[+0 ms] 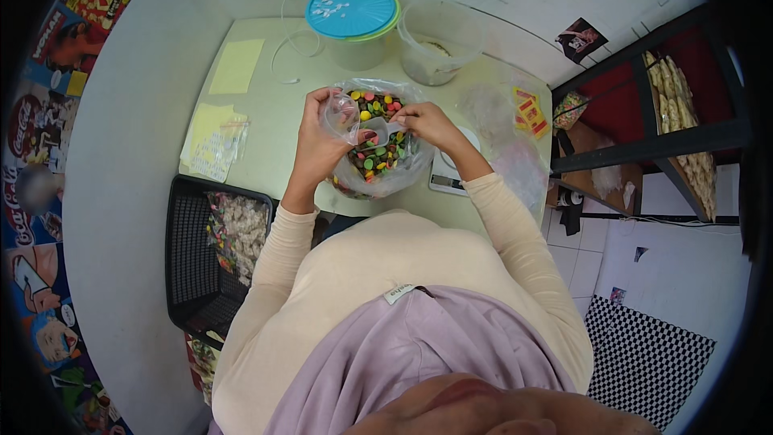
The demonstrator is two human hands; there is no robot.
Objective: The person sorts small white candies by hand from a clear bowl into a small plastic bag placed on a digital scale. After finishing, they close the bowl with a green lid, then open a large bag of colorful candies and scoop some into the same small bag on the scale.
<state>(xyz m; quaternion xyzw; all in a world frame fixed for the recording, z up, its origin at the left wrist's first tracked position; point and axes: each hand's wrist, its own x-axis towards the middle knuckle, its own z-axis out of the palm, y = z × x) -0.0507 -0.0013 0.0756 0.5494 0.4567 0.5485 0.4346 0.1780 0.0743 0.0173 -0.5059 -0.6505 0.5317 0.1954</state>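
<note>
A large clear plastic bag [416,160] stands open on the table, full of small round candies [369,164] in brown, green, yellow and pink. Above its left side my left hand [323,139] holds a small clear plastic bag [340,116] by its mouth, with a few pink pieces visible through it. My right hand [426,124] grips the handle of a clear plastic scoop [377,132]. The scoop's bowl is over the candies, beside the small bag's opening and near my left thumb. How much the scoop holds is hard to tell.
A digital kitchen scale [448,178] sits right of the big bag. Behind are a blue-lidded tub [353,12] and an open clear tub [438,60]. Loose plastic bags [522,169] lie at right. Left are yellow papers [235,66] and a black basket [187,254] with filled packets.
</note>
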